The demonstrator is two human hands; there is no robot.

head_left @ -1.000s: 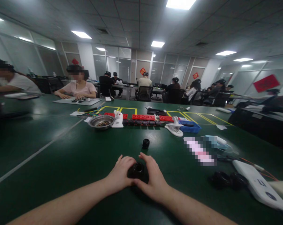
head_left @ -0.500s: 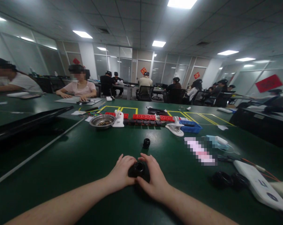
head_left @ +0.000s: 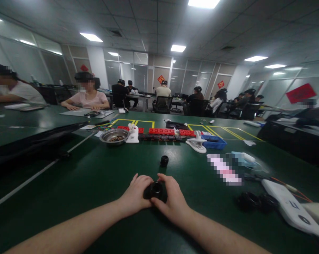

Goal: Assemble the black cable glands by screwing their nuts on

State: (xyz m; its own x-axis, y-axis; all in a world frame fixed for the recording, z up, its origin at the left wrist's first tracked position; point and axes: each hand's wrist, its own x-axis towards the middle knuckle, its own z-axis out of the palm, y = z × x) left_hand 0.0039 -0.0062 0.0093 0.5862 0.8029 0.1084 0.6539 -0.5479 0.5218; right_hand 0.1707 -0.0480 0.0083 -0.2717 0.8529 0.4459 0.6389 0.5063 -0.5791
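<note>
While left hand (head_left: pixel 136 192) and right hand (head_left: pixel 174 199) clamp the black fitting (head_left: pixel 155 193), hole up, I see another black piece (head_left: pixel 164 161) at twelve o'clock, right nearer.

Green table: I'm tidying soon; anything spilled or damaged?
Nothing stands out: small pieces lie inside the metal bowl, and the black part, partly hidden between left hand and right hand, shows no visible damage.

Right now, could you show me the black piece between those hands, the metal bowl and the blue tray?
Black piece (head_left: pixel 156 194), head view: on its near side, just below the round opening.
Metal bowl (head_left: pixel 105 135), head view: on its inner wall, at the left.
Blue tray (head_left: pixel 214 145), head view: on its front wall.
</note>
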